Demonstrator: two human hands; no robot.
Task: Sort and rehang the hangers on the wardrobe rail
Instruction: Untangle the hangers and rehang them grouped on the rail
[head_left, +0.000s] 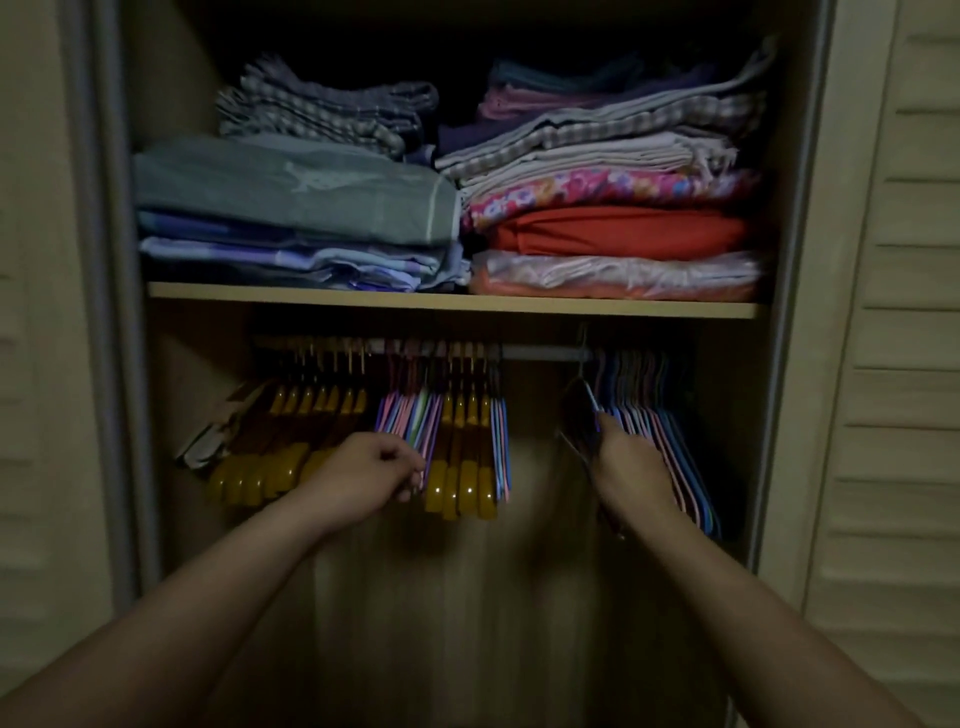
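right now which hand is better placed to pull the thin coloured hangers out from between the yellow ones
Left. The left hand already pinches at the thin coloured hangers wedged between the yellow hangers. The right hand is across the bare stretch of rail, gripping a dark hanger.

Both forearms are bare from the bottom edge of the view up to the wrists, with no sleeve or cuff showing on either. The left hand and right hand are bare too, and no glove, ring, watch or band can be made out on them in the dim light. The right hand is somewhat blurred, so finer detail such as the nails cannot be told.
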